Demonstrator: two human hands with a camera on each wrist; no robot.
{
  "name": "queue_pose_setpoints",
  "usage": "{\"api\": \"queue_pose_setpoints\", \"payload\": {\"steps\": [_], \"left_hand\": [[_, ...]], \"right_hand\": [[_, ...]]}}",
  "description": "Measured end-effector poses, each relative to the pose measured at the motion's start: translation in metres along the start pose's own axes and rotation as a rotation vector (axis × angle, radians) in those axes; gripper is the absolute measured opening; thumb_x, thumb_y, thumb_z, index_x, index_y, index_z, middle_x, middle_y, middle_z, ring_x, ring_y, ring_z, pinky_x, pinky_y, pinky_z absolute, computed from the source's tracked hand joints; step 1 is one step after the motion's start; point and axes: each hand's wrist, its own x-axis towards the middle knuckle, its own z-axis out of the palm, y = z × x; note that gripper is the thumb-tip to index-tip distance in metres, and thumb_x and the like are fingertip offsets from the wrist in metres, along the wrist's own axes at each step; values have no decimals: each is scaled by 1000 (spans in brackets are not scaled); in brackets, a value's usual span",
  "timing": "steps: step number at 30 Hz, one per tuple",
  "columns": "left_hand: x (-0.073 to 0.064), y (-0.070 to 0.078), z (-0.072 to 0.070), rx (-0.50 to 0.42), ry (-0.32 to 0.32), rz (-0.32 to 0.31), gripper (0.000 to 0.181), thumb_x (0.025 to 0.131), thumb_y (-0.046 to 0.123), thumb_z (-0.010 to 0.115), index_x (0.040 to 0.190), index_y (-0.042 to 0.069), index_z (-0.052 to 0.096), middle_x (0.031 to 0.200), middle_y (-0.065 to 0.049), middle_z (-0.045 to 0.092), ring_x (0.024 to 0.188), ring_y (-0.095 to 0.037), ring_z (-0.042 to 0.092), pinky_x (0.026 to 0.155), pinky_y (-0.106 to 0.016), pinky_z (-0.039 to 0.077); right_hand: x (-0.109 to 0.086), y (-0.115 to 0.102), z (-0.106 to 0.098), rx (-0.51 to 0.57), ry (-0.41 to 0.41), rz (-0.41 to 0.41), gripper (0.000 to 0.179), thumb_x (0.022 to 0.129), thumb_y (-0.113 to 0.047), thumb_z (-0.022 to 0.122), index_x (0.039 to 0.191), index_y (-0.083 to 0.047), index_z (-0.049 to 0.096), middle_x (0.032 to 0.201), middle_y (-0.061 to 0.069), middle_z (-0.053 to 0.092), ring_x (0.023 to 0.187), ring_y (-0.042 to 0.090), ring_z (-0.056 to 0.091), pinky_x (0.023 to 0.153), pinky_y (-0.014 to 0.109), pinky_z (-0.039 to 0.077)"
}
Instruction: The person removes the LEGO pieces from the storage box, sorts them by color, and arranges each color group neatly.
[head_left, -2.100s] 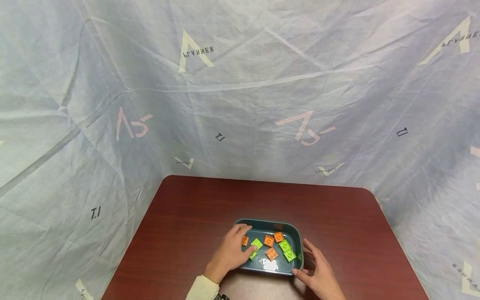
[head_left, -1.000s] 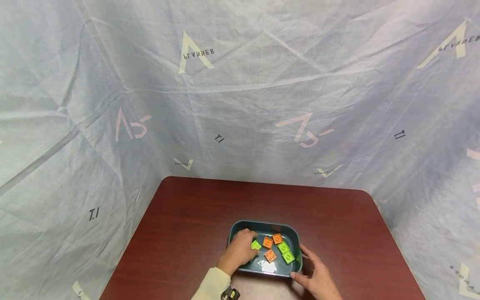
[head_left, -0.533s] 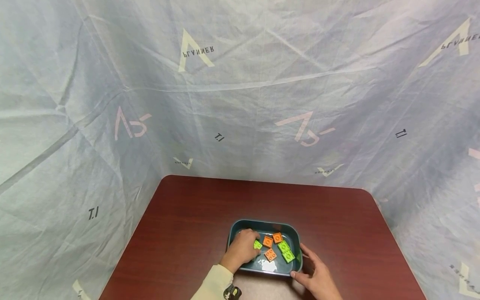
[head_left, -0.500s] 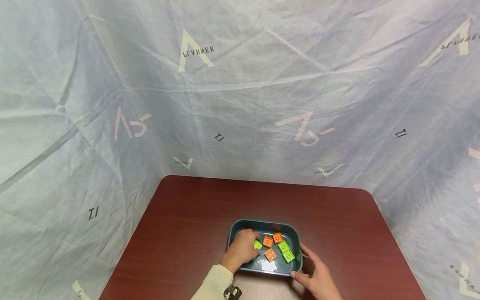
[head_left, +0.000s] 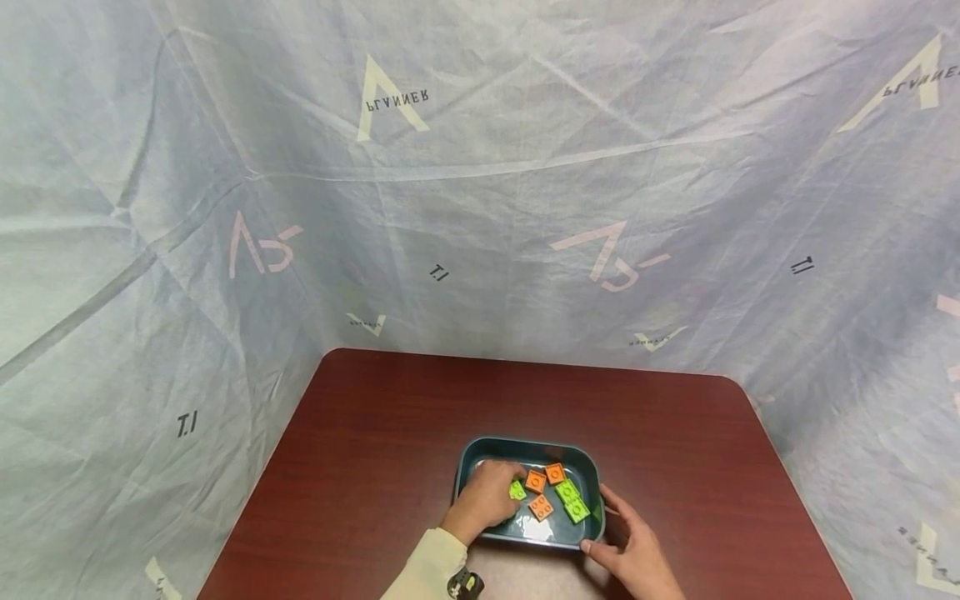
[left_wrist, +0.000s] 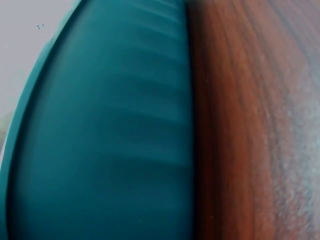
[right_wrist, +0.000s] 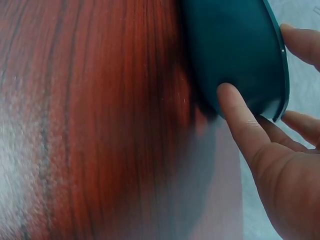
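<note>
A dark teal plastic tray [head_left: 530, 545] holding orange and lime-green toy bricks sits on the table. My left hand [head_left: 489, 495] reaches into its left half, fingers curled, with a green toy brick [head_left: 517, 490] between thumb and fingertips. The back of that hand hides the tray's left floor. My right hand [head_left: 637, 554] holds the tray's near right corner, thumb against the outer wall and fingers along the right side. The right wrist view shows its thumb [right_wrist: 235, 102] pressed on the tray wall [right_wrist: 232, 45]. Only the tray's side [left_wrist: 110, 120] shows in the left wrist view, with no fingers.
Orange bricks [head_left: 541, 507] and a joined-looking pair of green bricks [head_left: 572, 502] lie in the tray's middle and right. The dark red wooden table [head_left: 390, 417] extends behind and beside it. A pale printed cloth [head_left: 480, 250] hangs around the table.
From above the tray's left rim, my left hand has gone down and right into the tray, over the left bricks. The green brick by its fingertips has edged right. The right hand stays put.
</note>
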Motion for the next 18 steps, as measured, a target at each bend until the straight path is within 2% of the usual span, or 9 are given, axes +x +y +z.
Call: {"api": "queue_pose_setpoints", "payload": {"steps": [12, 18], "left_hand": [[-2, -1, -2, -24, -10, 12, 40, 80, 18, 88, 119, 17, 79, 113, 3, 79, 109, -16, 73, 95, -34, 58], [0, -2, -3, -45, -28, -16, 39, 81, 20, 89, 119, 16, 79, 113, 2, 78, 110, -17, 71, 96, -35, 58]], "right_hand": [[-1, -1, 0, -27, -5, 4, 99, 74, -9, 96, 159, -10, 46, 148, 28, 58, 125, 37, 68, 78, 25, 62], [0, -2, 0, -35, -10, 4, 98, 75, -9, 95, 159, -11, 45, 148, 28, 58, 127, 39, 67, 80, 24, 61]]}}
